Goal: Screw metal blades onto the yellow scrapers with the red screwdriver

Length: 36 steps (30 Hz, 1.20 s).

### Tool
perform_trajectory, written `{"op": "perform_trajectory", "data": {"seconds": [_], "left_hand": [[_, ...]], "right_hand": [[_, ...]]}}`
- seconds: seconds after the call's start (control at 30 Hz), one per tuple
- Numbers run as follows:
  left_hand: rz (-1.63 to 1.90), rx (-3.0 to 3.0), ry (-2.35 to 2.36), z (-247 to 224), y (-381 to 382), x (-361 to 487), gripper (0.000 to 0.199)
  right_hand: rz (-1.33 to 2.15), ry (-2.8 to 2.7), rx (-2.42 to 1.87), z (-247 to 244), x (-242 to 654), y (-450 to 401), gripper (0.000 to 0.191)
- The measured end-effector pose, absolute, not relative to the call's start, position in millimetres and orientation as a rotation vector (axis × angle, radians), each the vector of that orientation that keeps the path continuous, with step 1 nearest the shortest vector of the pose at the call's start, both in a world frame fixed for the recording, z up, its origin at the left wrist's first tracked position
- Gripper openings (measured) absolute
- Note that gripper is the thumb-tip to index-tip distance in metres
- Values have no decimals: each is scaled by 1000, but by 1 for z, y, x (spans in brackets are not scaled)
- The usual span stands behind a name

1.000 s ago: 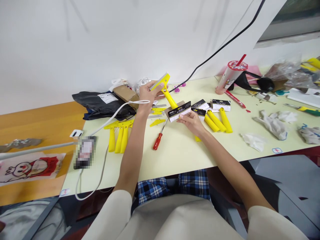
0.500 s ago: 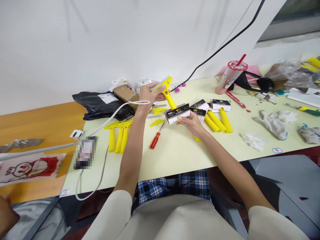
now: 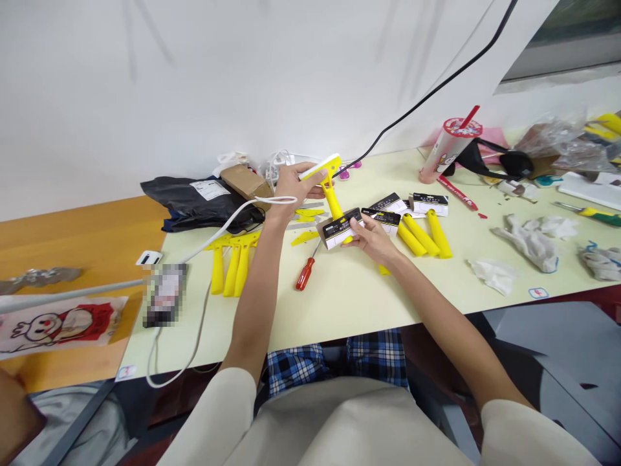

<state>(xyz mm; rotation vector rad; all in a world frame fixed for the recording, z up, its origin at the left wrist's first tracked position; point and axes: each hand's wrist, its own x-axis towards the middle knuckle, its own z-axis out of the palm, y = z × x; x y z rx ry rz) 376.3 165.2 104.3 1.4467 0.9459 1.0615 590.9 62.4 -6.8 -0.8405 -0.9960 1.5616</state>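
Observation:
A yellow scraper [image 3: 332, 194] is held up over the table, its head in my left hand [image 3: 297, 186]. My right hand [image 3: 371, 238] grips a black and white card [image 3: 339, 228] at the scraper's handle, the handle's yellow end showing beneath it. Just below lies a red-handled screwdriver [image 3: 305, 274]. Yellow scraper pieces [image 3: 305, 238] and grey blades are behind it. Left of my left forearm are several yellow scrapers [image 3: 233, 265]. To the right, yellow handles [image 3: 420, 234] lie with black and white cards [image 3: 429, 203] at their upper ends.
A black plastic bag [image 3: 201, 204] and a brown box [image 3: 245, 182] stand at the back left. A white cable crosses above my left wrist. A cup with a straw [image 3: 449, 150], crumpled gloves [image 3: 531, 243] and another tool [image 3: 594, 212] are on the right.
The scraper's head has tilted and shifted slightly right. The card has turned and moved a little down along the handle, and my right thumb now lies higher on it.

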Motion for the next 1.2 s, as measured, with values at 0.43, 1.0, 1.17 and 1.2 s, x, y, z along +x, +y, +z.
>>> {"op": "perform_trajectory", "data": {"seconds": [0.43, 1.0, 1.17, 1.2], "left_hand": [[1069, 1433, 960, 96, 170, 376, 43], [1245, 1336, 999, 95, 179, 376, 42], [1225, 1360, 971, 96, 178, 373, 41], [1215, 1362, 965, 96, 177, 373, 40]], "right_hand": [[1573, -984, -807, 0, 585, 60, 42], [1731, -953, -872, 7, 593, 58, 42], [1732, -906, -839, 7, 592, 58, 39], [1731, -909, -832, 7, 592, 58, 40]]}}
